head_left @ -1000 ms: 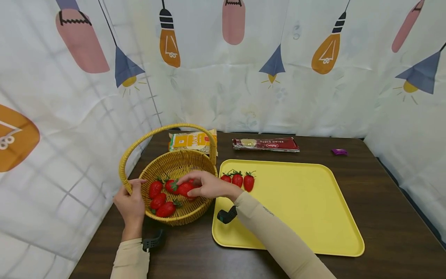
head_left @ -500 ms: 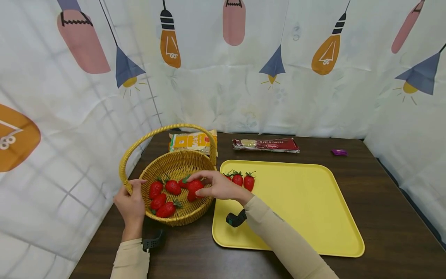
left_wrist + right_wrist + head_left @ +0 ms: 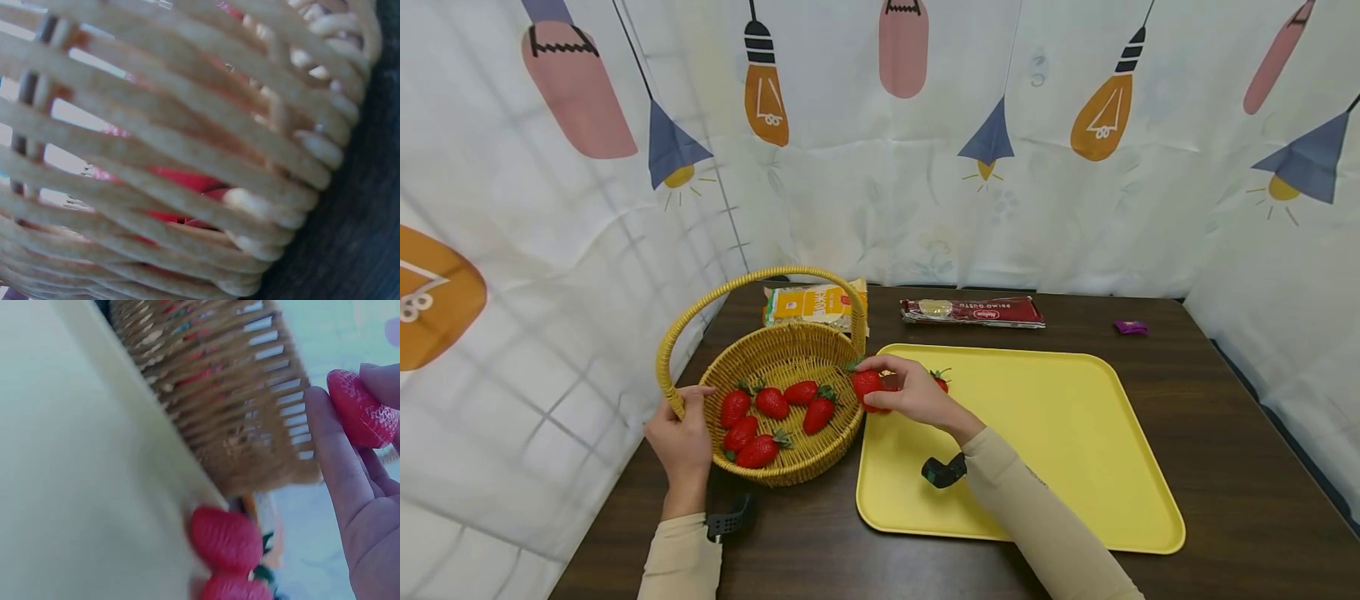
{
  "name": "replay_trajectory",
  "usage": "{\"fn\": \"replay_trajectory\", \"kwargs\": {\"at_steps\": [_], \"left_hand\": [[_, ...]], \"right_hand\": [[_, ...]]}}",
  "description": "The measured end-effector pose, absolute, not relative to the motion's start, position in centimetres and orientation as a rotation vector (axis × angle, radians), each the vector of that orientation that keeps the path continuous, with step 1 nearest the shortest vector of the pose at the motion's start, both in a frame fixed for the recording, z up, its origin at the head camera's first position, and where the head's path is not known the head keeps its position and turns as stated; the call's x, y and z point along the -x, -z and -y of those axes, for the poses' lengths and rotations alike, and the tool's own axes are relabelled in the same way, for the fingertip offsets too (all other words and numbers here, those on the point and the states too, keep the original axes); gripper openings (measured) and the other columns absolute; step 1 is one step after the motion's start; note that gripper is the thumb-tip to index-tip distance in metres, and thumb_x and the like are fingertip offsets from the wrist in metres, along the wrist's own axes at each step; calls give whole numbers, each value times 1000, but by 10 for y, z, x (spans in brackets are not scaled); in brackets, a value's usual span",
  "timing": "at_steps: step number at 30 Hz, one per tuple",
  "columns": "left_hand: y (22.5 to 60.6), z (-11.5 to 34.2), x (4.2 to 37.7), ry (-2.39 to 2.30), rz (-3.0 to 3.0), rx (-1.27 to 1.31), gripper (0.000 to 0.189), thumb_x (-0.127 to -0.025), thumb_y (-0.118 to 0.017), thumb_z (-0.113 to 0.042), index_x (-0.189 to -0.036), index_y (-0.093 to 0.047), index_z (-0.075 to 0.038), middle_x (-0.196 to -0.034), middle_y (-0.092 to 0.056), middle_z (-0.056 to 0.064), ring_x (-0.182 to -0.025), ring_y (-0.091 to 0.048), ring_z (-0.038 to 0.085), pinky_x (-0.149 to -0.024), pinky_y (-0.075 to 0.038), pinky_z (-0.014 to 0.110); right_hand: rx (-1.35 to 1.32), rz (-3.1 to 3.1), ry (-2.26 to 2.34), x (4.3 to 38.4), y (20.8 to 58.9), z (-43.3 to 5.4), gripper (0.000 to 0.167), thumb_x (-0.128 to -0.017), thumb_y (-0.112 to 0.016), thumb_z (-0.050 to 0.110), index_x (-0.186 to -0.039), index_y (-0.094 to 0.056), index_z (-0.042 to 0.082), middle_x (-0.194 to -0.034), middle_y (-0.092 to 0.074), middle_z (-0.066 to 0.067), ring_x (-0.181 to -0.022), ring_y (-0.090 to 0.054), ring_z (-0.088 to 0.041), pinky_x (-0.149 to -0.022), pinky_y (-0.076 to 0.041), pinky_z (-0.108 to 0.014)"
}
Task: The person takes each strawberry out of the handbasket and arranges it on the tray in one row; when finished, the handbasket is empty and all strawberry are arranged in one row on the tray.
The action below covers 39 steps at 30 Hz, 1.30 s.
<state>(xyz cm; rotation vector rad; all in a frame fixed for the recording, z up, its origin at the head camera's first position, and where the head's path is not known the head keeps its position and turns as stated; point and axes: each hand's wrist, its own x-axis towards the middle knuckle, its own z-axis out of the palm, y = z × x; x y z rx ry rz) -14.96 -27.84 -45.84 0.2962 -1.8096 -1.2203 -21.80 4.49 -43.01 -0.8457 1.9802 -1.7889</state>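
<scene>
My left hand grips the handle of a yellow woven basket near the left rim. Inside it lie several red strawberries. Close weave of the basket fills the left wrist view, red showing through its gaps; the left hand is out of sight there. Between thumb and fingers, my right hand pinches a strawberry just above where the basket's right rim meets a yellow tray. Other strawberries rest at the tray's upper left, mostly hidden by the right hand in the head view.
Behind the basket lies a yellow-and-white food packet. A dark red long packet is beyond the tray, and a small purple wrapped piece sits at the far right. Patterned curtains hang around the dark wooden table.
My right hand has lifted a strawberry out of the basket and carried it right to the tray's left edge. The left hand and basket have stayed put.
</scene>
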Motion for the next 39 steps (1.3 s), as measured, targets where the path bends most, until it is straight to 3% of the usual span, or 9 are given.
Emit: {"fn": "replay_trajectory", "kwargs": {"at_steps": [6,13,17,21,23,31,34,39], "left_hand": [[459,279,151,1214,1803,-284,32,-98,-55,-16,-80,-75,0,-53,-53,-16,-41,-23,9,-43,-20,25],[459,279,150,1208,1808,-288,32,-98,-54,-16,-80,-75,0,-54,-50,19,-42,-20,9,-44,-19,26],[459,279,150,1212,1804,-290,31,-98,-55,-15,-80,-75,1,-53,-54,10,-43,-21,9,-45,-20,26],[460,279,150,1222,1801,-289,31,-98,-55,-15,-80,-75,1,-58,-58,-16,-44,-23,9,-45,-22,25],[460,279,150,1223,1802,-290,31,-98,-55,-15,-80,-75,1,-59,-57,-22,-44,-23,9,-46,-22,25],[459,279,150,1221,1814,-300,31,-98,-55,-16,-81,-75,1,-53,-53,-11,-42,-23,8,-45,-21,25],[458,279,149,1224,1817,-301,31,-98,-55,-15,-82,-75,2,-50,-50,-3,-41,-22,7,-44,-20,26],[453,276,146,1239,1816,-273,32,-98,-54,-13,-82,-74,6,-51,-51,-6,-42,-21,3,-44,-20,26]], "right_hand": [[806,-2018,1803,218,441,-65,44,-89,-66,-3,-132,-56,-2,-132,-56,-20,-103,-64,-34,-81,-54,-34],[739,-2084,1776,204,425,-83,40,-88,-65,-4,-127,-56,-6,-127,-57,-26,-99,-64,-33,-80,-54,-35],[719,-2110,1808,201,424,-93,40,-88,-66,-4,-126,-56,-8,-127,-57,-26,-97,-64,-33,-78,-54,-31],[680,-2164,1836,200,424,-103,39,-88,-67,-3,-125,-56,-8,-124,-57,-26,-93,-63,-30,-74,-54,-30],[658,-2213,1840,201,424,-109,37,-89,-67,-1,-124,-57,-7,-123,-58,-24,-91,-62,-27,-73,-54,-30],[563,-2279,1909,222,457,-137,39,-90,-67,2,-128,-58,-1,-122,-57,-21,-90,-59,-28,-74,-56,-46],[540,-2298,1922,223,462,-146,38,-91,-68,6,-128,-59,1,-123,-58,-20,-92,-59,-28,-73,-57,-41],[506,-2322,1935,224,468,-160,37,-91,-68,10,-127,-60,5,-124,-57,-19,-93,-61,-27,-73,-57,-33]]}}
